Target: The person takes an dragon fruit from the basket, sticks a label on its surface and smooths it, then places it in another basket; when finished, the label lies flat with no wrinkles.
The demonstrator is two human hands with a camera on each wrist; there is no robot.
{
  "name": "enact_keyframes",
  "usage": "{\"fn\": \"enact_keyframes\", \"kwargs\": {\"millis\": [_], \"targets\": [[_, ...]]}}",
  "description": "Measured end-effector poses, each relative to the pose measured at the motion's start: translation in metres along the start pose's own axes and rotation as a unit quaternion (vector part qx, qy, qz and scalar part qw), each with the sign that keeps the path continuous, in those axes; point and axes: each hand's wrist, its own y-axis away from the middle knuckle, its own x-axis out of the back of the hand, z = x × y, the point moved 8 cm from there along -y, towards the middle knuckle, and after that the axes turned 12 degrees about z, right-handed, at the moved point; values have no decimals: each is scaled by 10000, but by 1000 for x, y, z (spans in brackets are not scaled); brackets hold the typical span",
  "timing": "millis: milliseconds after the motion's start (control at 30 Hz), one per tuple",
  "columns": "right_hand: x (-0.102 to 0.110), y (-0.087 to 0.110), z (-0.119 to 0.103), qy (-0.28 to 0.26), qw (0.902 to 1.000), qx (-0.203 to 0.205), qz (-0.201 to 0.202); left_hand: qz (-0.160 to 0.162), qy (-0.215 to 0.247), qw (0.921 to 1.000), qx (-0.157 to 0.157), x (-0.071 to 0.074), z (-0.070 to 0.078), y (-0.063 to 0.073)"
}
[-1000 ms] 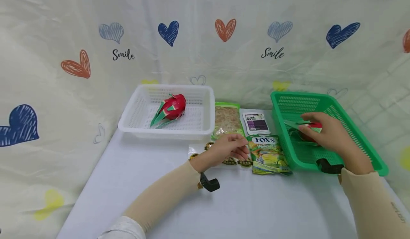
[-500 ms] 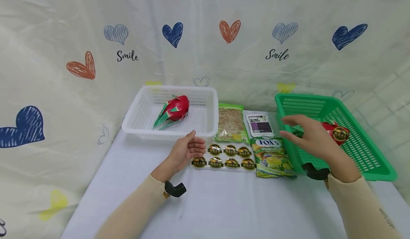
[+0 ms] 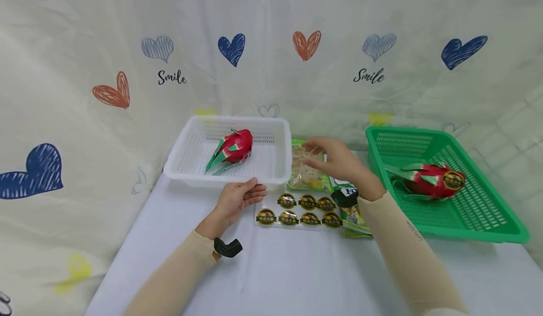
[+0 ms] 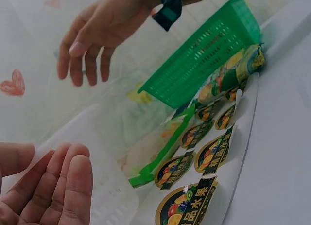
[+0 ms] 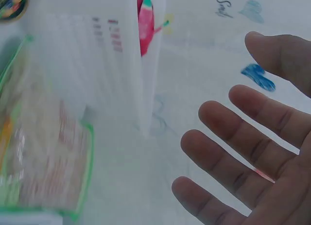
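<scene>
My left hand (image 3: 237, 202) is by the front wall of the white basket (image 3: 280, 177), its fingers extended and holding nothing. Inside that basket lies a red dragon fruit (image 3: 237, 147) with green leafy tips. My right hand (image 3: 339, 161) hovers over the packets in the middle, fingers spread, with nothing in its grasp; the right wrist view shows the bare fingers (image 5: 226, 159). A second dragon fruit (image 3: 428, 182) rests in the green basket (image 3: 492, 212), a round black-and-gold sticker (image 3: 454, 180) on its right end. Between the baskets, a sheet of similar stickers (image 3: 287, 218) lies on the table.
Behind the sticker sheet lies a clear packet with green edges (image 3: 302, 170). A green-yellow Fox's bag (image 3: 356, 222) sits to its right, partly covered by my right wrist. A white curtain (image 3: 263, 47) printed with hearts stands behind the table (image 3: 271, 278).
My right hand has let go of the dragon fruit in the green basket and moved left over the packets. My left hand has moved left from the sticker sheet to the white basket's front.
</scene>
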Motion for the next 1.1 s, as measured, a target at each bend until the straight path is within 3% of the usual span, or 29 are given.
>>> {"fn": "enact_keyframes", "kwargs": {"millis": [333, 633, 833, 1100], "targets": [[-53, -72, -14, -246, 9980, 61, -580, -136, 11, 9998, 109, 2, -4, 2], [-99, -127, -17, -88, 9938, -299, -1071, -244, -18, 9996, 160, 1, 0, 2], [-132, -151, -24, 224, 9909, -229, -1304, -243, -20, 9995, 212, 0, 0, 2], [-170, -165, -26, 717, 9844, -431, -1551, -219, 104, 9995, 206, 3, 1, -3]]}}
